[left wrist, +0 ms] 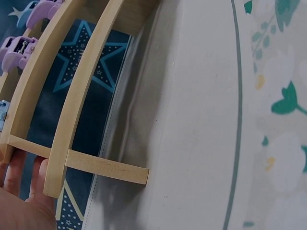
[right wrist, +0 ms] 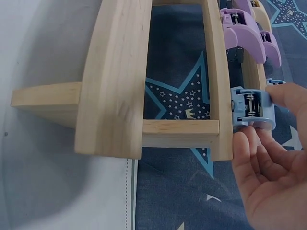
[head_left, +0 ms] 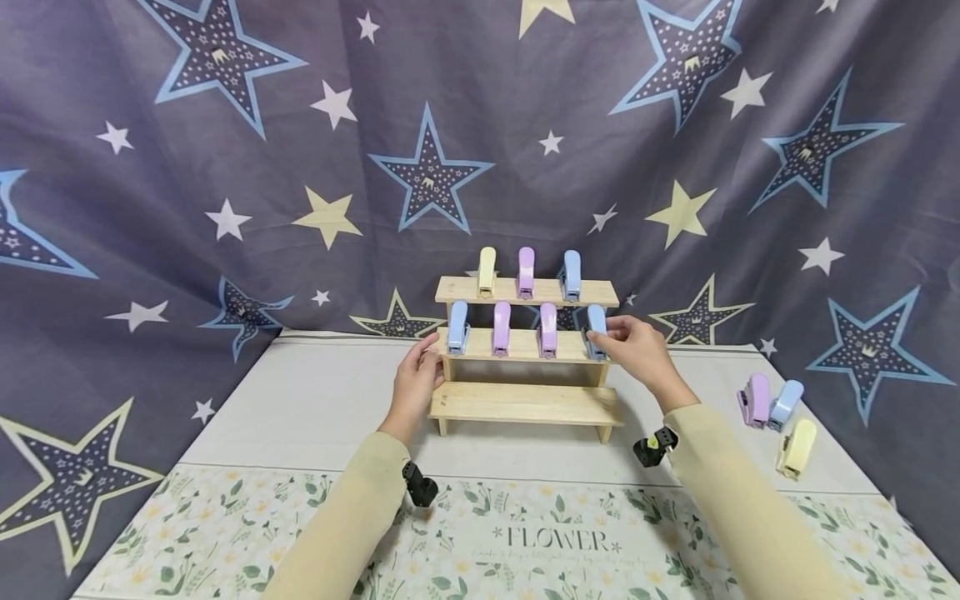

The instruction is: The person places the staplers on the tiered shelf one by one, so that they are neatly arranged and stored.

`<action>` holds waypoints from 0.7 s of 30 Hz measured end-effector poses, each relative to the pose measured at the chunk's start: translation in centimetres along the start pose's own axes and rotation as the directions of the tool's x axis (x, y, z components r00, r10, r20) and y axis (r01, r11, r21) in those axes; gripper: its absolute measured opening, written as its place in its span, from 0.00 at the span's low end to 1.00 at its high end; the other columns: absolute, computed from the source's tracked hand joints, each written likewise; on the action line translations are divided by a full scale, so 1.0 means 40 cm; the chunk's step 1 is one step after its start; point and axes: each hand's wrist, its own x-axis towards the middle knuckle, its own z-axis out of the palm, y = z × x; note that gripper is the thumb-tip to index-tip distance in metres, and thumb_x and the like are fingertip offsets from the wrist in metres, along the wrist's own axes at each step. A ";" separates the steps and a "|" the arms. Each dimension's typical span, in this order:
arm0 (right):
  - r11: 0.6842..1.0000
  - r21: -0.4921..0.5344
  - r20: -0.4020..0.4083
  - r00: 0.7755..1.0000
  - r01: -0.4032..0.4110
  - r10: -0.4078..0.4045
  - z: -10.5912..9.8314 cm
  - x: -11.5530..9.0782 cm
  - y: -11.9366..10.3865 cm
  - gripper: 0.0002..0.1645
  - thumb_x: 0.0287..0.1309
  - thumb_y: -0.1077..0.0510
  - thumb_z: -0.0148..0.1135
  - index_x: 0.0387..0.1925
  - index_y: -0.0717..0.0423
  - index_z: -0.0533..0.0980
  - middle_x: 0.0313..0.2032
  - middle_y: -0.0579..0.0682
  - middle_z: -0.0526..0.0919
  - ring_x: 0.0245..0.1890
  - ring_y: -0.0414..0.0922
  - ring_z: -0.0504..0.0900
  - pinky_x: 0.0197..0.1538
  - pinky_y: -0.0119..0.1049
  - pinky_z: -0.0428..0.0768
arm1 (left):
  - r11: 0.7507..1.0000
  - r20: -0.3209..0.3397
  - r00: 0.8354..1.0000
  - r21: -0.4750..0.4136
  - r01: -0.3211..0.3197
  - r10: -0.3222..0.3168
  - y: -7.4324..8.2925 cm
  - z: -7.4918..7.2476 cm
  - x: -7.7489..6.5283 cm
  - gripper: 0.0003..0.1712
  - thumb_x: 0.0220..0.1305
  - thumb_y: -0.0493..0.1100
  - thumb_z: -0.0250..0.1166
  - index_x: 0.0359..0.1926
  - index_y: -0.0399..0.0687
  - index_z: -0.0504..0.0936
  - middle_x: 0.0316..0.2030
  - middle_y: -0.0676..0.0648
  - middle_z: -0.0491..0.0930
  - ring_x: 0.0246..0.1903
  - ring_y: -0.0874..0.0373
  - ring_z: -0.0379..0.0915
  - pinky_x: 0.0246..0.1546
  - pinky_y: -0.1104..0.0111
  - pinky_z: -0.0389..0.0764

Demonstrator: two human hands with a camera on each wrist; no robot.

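A three-tier wooden display stand [head_left: 525,402] carries small pastel staplers. At the right end of its middle shelf, my right hand [head_left: 641,354] pinches a light blue stapler [head_left: 597,321] between thumb and fingers; the right wrist view shows this blue stapler [right wrist: 252,108] resting against the shelf. My left hand [head_left: 415,383] grips the left end of the middle shelf, with its fingers [left wrist: 14,175] partly hidden behind the wood. Along the same shelf stand a blue stapler [head_left: 457,327] and two purple ones. On the top shelf are a yellow stapler [head_left: 487,271], a purple stapler [head_left: 526,272] and a blue stapler [head_left: 572,275].
To the right on the white table lie a purple stapler [head_left: 757,400], a blue stapler [head_left: 786,406] and a yellow stapler [head_left: 797,448]. A floral mat [head_left: 247,517] covers the near edge. Behind the stand hangs a grey star-patterned curtain [head_left: 495,75].
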 end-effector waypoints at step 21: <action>0.995 -0.007 -0.008 0.995 0.098 -0.098 -0.050 -0.047 0.043 0.30 0.67 0.41 0.62 0.54 0.63 0.77 0.42 0.59 0.84 0.39 0.51 0.82 0.37 0.39 0.80 | 1.000 0.016 1.000 0.002 -0.007 0.007 -0.003 -0.006 -0.001 0.22 0.79 0.44 0.48 0.70 0.52 0.73 0.56 0.38 0.75 0.55 0.44 0.75 0.58 0.53 0.78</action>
